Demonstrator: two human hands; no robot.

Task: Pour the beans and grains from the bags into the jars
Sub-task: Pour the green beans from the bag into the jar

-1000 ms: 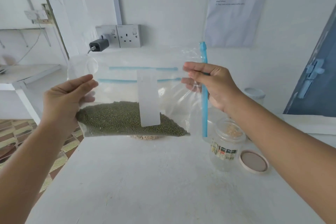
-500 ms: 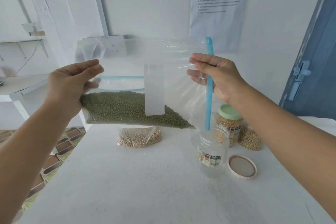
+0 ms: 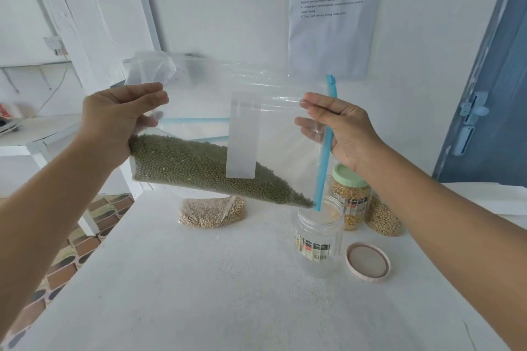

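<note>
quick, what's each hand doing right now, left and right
Left hand: grips the closed end of the bag of green beans, raised.
Right hand: pinches the bag's mouth by the blue zip strip.

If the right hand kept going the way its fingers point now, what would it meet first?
The right hand has fingers pointing left, pinching the clear bag beside its blue zip strip. Going on leftward, it would probably push into the bag's slack film and white label; depth is unclear.
</note>
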